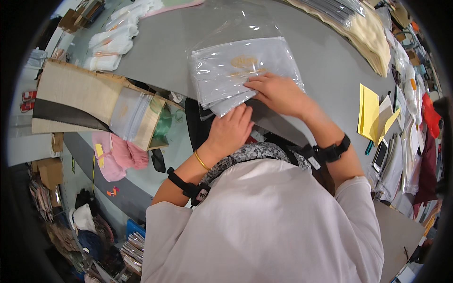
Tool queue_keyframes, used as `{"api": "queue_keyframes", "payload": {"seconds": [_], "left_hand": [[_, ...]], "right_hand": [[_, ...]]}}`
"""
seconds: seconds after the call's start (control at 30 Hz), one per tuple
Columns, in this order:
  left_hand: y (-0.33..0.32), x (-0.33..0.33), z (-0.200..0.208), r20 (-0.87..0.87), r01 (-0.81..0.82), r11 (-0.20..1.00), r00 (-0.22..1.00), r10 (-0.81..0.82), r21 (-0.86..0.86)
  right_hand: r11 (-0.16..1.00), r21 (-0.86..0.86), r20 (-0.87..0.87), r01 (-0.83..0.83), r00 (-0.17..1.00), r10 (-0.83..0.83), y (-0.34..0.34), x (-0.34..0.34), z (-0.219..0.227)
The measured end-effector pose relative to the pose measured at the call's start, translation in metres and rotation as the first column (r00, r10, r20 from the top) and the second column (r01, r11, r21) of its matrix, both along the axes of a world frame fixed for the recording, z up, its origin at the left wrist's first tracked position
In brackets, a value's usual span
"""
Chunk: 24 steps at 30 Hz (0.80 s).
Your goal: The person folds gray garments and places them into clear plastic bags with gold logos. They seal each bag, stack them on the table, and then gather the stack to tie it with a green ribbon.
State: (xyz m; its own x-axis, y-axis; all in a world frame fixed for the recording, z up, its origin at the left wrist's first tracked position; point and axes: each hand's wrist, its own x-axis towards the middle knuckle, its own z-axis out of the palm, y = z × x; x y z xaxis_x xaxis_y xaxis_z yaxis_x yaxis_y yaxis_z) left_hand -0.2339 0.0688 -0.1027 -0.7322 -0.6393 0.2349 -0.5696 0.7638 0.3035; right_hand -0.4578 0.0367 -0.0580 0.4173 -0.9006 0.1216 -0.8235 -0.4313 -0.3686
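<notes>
A stack of pale grey zip pouches (245,66) with a gold print lies at the table's near edge, in or under a clear plastic bag (255,31) that spreads past its far side. My left hand (228,133) has its fingers closed on the stack's near corner, where a narrow pouch edge sticks out. My right hand (281,95) is curled over the near right part, with its fingertips pressing on the pouches. Whether the thumbs reach underneath is hidden.
On the grey table (160,52) lie white bundles (113,42) at far left, cream cloth (351,33) at far right, and yellow paper (369,111) at right. A wooden box (78,96) holding more pouches stands left, above pink cloth (120,155).
</notes>
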Motion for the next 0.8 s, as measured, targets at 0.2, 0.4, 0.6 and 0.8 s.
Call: {"api": "queue_keyframes", "payload": {"seconds": [0.2, 0.4, 0.6, 0.8], "left_hand": [[-0.008, -0.008, 0.0, 0.047, 0.089, 0.967, 0.996, -0.08, -0.238], [0.002, -0.017, -0.001, 0.005, 0.095, 0.969, 0.995, -0.096, -0.227], [0.015, -0.016, 0.005, 0.019, 0.088, 0.906, 0.994, -0.105, 0.415], [0.027, -0.023, 0.002, 0.127, 0.243, 0.97, 0.962, -0.24, -0.007]], "right_hand": [[0.985, 0.162, -0.001, -0.063, 0.998, 0.064, -0.027, -0.008, 0.008], [0.97, 0.243, -0.083, -0.005, 0.996, 0.026, -0.026, -0.005, 0.014], [0.974, -0.215, -0.13, 0.069, 0.987, -0.098, 0.037, 0.012, -0.008], [0.975, -0.17, -0.103, 0.141, 0.982, -0.159, 0.032, 0.009, -0.038]]}}
